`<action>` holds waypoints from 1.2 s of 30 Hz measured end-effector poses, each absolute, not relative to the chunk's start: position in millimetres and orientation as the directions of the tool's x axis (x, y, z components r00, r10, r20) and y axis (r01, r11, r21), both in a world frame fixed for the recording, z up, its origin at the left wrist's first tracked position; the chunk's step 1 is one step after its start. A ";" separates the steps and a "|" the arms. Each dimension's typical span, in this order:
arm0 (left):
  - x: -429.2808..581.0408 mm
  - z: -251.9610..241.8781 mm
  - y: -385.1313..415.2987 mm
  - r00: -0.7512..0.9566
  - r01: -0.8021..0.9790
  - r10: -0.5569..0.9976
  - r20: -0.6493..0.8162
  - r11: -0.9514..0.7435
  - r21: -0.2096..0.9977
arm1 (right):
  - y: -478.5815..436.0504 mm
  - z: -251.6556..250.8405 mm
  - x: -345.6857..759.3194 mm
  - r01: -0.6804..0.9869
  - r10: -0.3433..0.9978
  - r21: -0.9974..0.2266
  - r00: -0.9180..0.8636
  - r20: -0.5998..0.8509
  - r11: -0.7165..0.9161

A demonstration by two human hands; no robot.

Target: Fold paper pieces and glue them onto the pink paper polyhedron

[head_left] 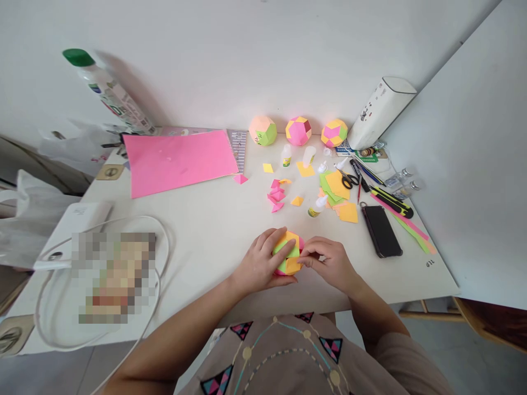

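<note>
A folded paper ball [293,265] in orange, green and pink is held near the front edge of the white table. My left hand [263,255] wraps round its left side, with fingers across the top. At its right side, my right hand [327,260] pinches at an orange paper flap by a dark pink gap; whether a loose piece is in the pinch is hidden. Just beyond my hands lie several pink folded paper pieces [276,195] and an orange folded piece [297,201]. A small glue bottle [318,206] with a white nozzle stands beside them.
Three finished-looking paper balls [298,131] line the wall. Paper squares [337,186], scissors [349,180], a box cutter [391,202] and a black phone [382,231] lie to the right. At left are a pink sheet [181,162] and a white cable [167,247].
</note>
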State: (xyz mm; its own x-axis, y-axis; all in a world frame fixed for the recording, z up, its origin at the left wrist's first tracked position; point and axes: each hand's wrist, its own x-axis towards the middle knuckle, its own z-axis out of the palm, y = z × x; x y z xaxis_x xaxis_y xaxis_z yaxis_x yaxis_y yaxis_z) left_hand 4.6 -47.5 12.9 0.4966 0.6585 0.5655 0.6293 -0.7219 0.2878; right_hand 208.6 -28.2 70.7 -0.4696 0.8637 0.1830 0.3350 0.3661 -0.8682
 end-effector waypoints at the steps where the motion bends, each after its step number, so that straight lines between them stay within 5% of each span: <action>1: 4.5 12.8 -47.5 0.498 0.629 0.660 0.563 -0.722 0.290 | -28.0 70.4 208.3 0.337 0.859 -0.858 -0.471 0.202 0.387; 7: 4.1 11.5 -47.5 0.498 0.627 0.664 0.557 -0.720 0.297 | -26.7 68.7 208.1 0.332 0.844 -0.836 -0.473 0.254 0.437; 21: 4.2 12.8 -47.4 0.509 0.615 0.651 0.563 -0.733 0.292 | -28.7 66.3 206.1 0.247 0.902 -0.939 -0.414 0.121 0.239; 29: 4.8 16.1 -46.6 0.505 0.591 0.656 0.561 -0.736 0.329 | -26.6 72.0 208.5 0.131 0.894 -0.983 -0.412 -0.173 -0.130; 36: 4.7 15.7 -46.1 0.500 0.588 0.661 0.559 -0.734 0.341 | -26.0 72.0 210.0 0.166 0.882 -0.967 -0.402 -0.246 -0.194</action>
State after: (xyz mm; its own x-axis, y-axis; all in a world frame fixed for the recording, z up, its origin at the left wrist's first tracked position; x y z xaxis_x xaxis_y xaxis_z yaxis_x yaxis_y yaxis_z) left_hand 4.7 -46.1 15.7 0.5005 0.6607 0.5595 0.5878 -0.7338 0.3407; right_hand 210.0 -26.0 72.0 -0.4021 0.8819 -0.2459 0.1661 -0.1939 -0.9669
